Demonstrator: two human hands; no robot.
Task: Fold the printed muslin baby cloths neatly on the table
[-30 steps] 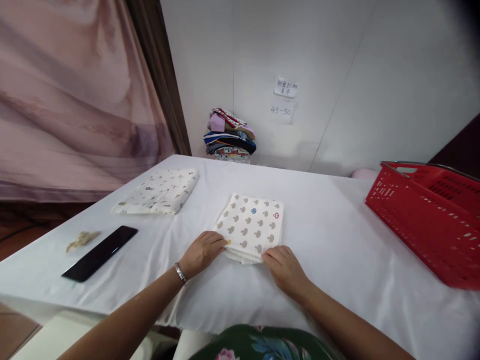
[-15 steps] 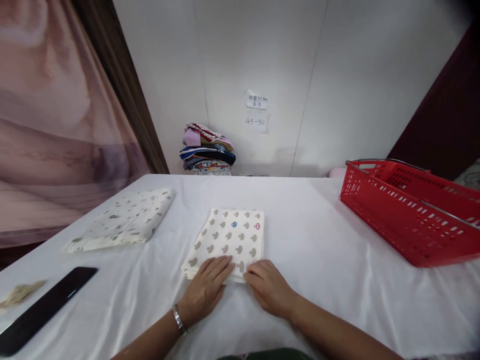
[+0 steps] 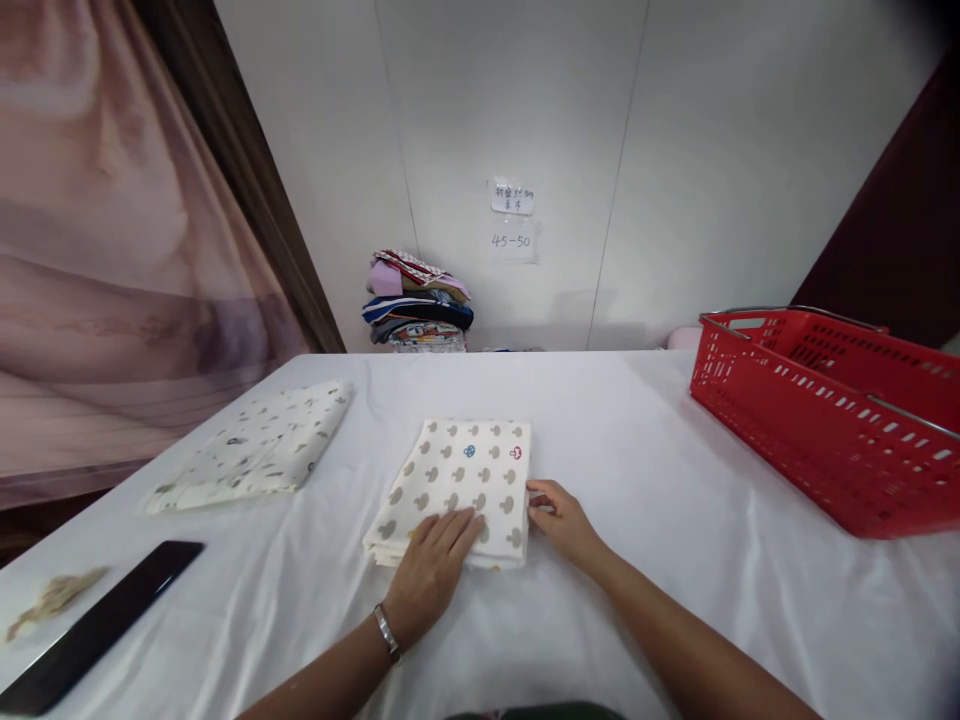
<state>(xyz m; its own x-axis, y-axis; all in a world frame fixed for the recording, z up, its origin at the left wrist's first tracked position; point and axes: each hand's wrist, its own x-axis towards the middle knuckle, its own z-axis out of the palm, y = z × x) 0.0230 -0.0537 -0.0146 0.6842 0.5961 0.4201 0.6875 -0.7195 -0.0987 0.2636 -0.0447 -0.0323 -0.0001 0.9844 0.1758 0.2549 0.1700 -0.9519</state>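
Mushroom-print cloth [image 3: 457, 476], folded, several layers: mid-table on white tablecloth [image 3: 615, 430]. Left hand [image 3: 430, 570]: laid flat over the cloth's near part, fingers extended, unclenched. Right hand [image 3: 564, 522]: fingertips at the cloth's right edge; whether pinching, cannot tell. Second folded cloth [image 3: 262, 445], white, small-patterned: at left. Red plastic basket [image 3: 795, 440]: at right.

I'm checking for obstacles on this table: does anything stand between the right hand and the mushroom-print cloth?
Nothing visible does. The fingertips of the right hand are right at the right edge of the mushroom-print cloth. The left hand lies on its near part, and the red basket stands well off to the right.
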